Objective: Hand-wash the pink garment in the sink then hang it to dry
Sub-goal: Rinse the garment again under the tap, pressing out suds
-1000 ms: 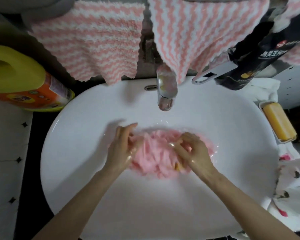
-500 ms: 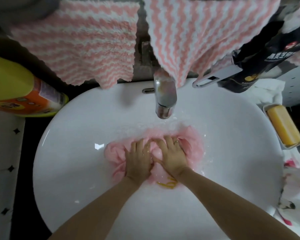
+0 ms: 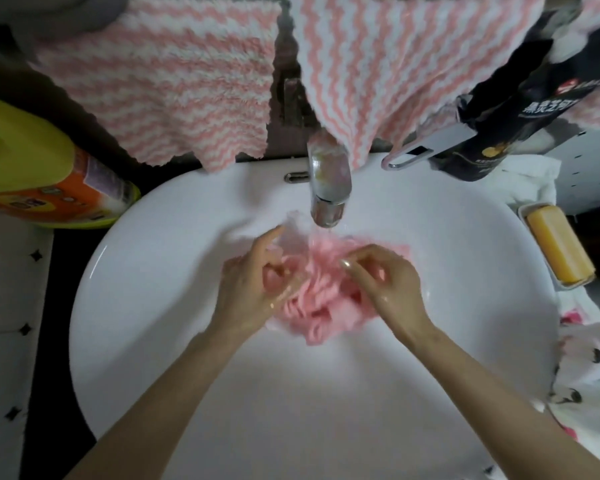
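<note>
The wet pink garment [image 3: 321,292] lies bunched in the middle of the white sink [image 3: 146,306], just under the chrome tap [image 3: 328,188], from which water runs onto it. My left hand [image 3: 253,285] grips the garment's left side with curled fingers. My right hand [image 3: 385,285] grips its right side, fingers curled into the folds. Both hands are wet and partly blurred.
Two pink-and-white striped towels [image 3: 174,88] hang over the back of the sink. A yellow detergent bottle [image 3: 39,171] lies at the left. A yellow soap bar [image 3: 558,247] in a dish sits at the right, a dark pouch [image 3: 520,109] above it, patterned cloth [image 3: 596,375] at lower right.
Half a second ago both hands pressed flat side by side on the spread garment. Now they have moved apart and each grips a side of it, bunched up under the tap.
</note>
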`<state>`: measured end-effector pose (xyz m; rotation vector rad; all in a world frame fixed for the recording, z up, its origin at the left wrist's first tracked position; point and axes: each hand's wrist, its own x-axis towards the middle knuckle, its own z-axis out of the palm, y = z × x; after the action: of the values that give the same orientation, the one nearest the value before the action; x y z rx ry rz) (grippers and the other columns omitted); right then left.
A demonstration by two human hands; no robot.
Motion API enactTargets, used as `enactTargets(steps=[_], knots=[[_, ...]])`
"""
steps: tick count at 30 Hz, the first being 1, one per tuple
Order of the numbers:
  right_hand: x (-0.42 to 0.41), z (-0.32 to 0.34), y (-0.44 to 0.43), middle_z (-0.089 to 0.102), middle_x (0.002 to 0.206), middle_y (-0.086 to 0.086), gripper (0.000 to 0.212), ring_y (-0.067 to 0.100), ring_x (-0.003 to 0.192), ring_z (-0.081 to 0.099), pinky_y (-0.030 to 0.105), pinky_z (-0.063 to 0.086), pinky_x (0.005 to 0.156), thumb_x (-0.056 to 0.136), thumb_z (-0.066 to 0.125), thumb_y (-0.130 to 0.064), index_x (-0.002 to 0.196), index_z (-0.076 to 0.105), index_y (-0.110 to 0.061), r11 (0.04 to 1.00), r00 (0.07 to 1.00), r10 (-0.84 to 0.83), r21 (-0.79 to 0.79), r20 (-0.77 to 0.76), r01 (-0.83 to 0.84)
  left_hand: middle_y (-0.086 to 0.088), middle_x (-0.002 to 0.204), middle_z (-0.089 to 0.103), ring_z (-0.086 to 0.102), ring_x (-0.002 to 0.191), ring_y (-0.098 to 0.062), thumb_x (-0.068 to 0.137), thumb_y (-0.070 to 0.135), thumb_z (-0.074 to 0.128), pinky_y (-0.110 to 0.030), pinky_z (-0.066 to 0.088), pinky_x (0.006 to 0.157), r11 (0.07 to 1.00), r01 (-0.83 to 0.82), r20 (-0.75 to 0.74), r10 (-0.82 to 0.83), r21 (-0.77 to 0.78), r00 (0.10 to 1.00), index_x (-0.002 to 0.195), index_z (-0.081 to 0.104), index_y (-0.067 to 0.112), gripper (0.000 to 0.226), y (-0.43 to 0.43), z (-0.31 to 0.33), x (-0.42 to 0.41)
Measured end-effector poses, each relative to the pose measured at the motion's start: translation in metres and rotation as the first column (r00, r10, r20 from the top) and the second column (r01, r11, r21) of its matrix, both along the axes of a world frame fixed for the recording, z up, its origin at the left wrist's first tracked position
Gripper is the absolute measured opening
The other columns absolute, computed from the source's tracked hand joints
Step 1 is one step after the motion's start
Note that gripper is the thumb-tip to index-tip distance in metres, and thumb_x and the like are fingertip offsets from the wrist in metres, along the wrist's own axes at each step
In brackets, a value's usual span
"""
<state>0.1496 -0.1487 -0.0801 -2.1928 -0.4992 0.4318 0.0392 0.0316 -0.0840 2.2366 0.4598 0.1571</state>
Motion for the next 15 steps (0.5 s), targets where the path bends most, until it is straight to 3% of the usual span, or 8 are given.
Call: enactTargets(steps=[2, 4, 6, 8, 11, 13, 15], knots=[[-0.017, -0.014, -0.013, 0.061, 0.121, 0.002, 0.058, 0.023, 0.115, 0.055, 0.043, 0.042, 0.100, 0.076, 0.048, -0.071, 0.115, 0.063, -0.030, 0.987, 0.970, 0.084, -0.150, 0.227, -0.050, -0.009, 0.133, 0.048, 0.045, 0.120, -0.029, 0.063, 0.091, 0.036, -0.051, 0.043, 0.098, 0.947, 0.084, -0.150, -0.038, 0.309, 0.988, 0.142, 0.025, 0.030, 0.101, -0.016, -0.027, -0.015], [-0.035, -0.042, -0.015, 0.030, 0.153, 0.009, 0.075, 0.035, 0.141, 0.027, 0.056, 0.020, 0.111, 0.077, 0.037, -0.081, 0.139, 0.039, -0.040, 0.938, 0.949, 0.220, -0.316, 0.226, -0.142, -0.019, 0.151, 0.026, 0.022, 0.137, -0.035, 0.054, 0.092, 0.037, -0.064, 0.028, 0.104, 0.918, 0.169, -0.296, -0.059, 0.358, 0.953, 0.143, 0.023, 0.023, 0.113, -0.039, -0.059, -0.027], [-0.050, -0.069, -0.012, 0.013, 0.160, 0.005, 0.075, 0.037, 0.144, 0.016, 0.061, 0.016, 0.110, 0.080, 0.026, -0.082, 0.145, 0.025, -0.045, 0.881, 0.933, 0.305, -0.428, 0.194, -0.199, -0.019, 0.152, 0.026, 0.024, 0.137, -0.037, 0.055, 0.084, 0.043, -0.063, 0.029, 0.103, 0.898, 0.189, -0.329, -0.053, 0.397, 0.943, 0.141, 0.029, 0.015, 0.111, -0.057, -0.079, -0.033], [-0.055, -0.082, -0.007, 0.025, 0.156, 0.006, 0.070, 0.042, 0.136, 0.032, 0.061, 0.029, 0.104, 0.084, 0.028, -0.074, 0.145, 0.028, -0.039, 0.847, 0.916, 0.336, -0.496, 0.220, -0.192, -0.016, 0.146, 0.039, 0.040, 0.128, -0.037, 0.060, 0.067, 0.053, -0.056, 0.033, 0.104, 0.887, 0.131, -0.262, -0.011, 0.443, 0.965, 0.138, 0.038, 0.009, 0.097, -0.066, -0.090, -0.034], [-0.052, -0.089, 0.000, 0.054, 0.130, 0.014, 0.070, 0.042, 0.100, 0.060, 0.049, 0.051, 0.083, 0.077, 0.040, -0.060, 0.134, 0.038, -0.019, 0.862, 0.862, 0.327, -0.497, 0.387, -0.104, -0.014, 0.128, 0.054, 0.052, 0.109, -0.036, 0.070, 0.036, 0.059, -0.049, 0.042, 0.092, 0.862, -0.004, -0.112, 0.071, 0.507, 0.991, 0.124, 0.049, 0.006, 0.062, -0.072, -0.097, -0.024], [-0.046, -0.096, 0.005, 0.062, 0.114, 0.013, 0.064, 0.036, 0.086, 0.063, 0.042, 0.052, 0.079, 0.076, 0.042, -0.056, 0.125, 0.042, -0.014, 0.883, 0.839, 0.309, -0.462, 0.447, -0.079, -0.014, 0.113, 0.060, 0.056, 0.096, -0.035, 0.076, 0.031, 0.054, -0.043, 0.045, 0.081, 0.840, -0.067, -0.033, 0.100, 0.538, 0.994, 0.112, 0.051, 0.008, 0.043, -0.071, -0.100, -0.015], [-0.038, -0.099, 0.013, 0.065, 0.104, 0.012, 0.055, 0.033, 0.081, 0.063, 0.040, 0.043, 0.083, 0.078, 0.042, -0.053, 0.115, 0.050, -0.013, 0.898, 0.845, 0.290, -0.433, 0.450, -0.078, -0.013, 0.096, 0.061, 0.057, 0.082, -0.031, 0.082, 0.033, 0.051, -0.040, 0.044, 0.071, 0.822, -0.099, 0.021, 0.106, 0.561, 0.994, 0.099, 0.053, 0.010, 0.029, -0.064, -0.106, -0.006]])
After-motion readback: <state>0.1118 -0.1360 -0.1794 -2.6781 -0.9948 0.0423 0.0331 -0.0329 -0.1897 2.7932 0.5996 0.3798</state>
